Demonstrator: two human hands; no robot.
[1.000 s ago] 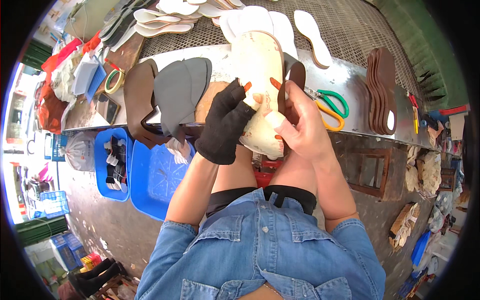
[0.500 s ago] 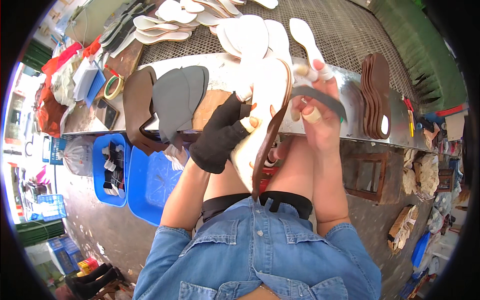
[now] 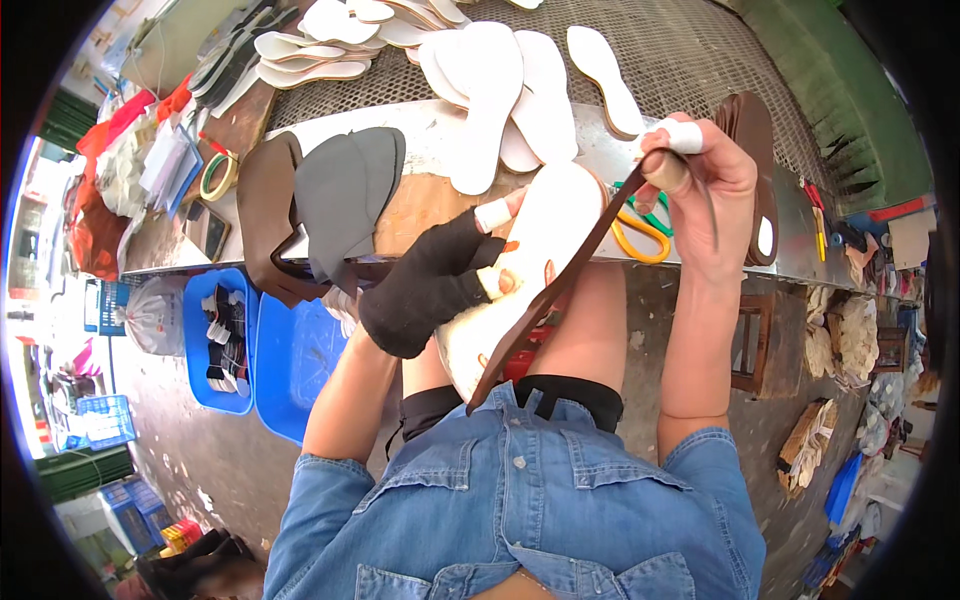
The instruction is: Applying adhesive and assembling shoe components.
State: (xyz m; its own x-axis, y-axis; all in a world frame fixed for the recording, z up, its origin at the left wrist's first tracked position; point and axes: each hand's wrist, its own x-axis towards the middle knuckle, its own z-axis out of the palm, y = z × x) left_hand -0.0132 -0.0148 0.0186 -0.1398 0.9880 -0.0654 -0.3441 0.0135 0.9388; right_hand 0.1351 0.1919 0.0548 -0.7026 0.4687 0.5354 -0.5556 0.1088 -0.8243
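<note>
My left hand (image 3: 435,285), in a black fingerless glove with tape on its fingers, grips a white insole (image 3: 560,215) above my lap. The insole is tilted, its wide end toward my waist. Along its right edge runs a brown leather strip (image 3: 570,275). The upper part of the strip stands away from the insole, and my right hand (image 3: 720,190) pinches it between taped thumb and fingers. Just below the pinch, a pair of scissors (image 3: 643,240) with yellow and green handles lies at the bench edge, partly hidden by the strip and hand.
White insoles (image 3: 490,90) are piled on the mesh-topped bench. Grey pieces (image 3: 350,190) and brown pieces (image 3: 262,200) overhang its front edge at left. Brown soles (image 3: 762,190) are stacked at right. Blue bins (image 3: 262,350) stand on the floor, left of my legs.
My right hand has moved right and away from the insole, drawing the strip's end taut. The insole has tilted further right. The scissors' handles now show more.
</note>
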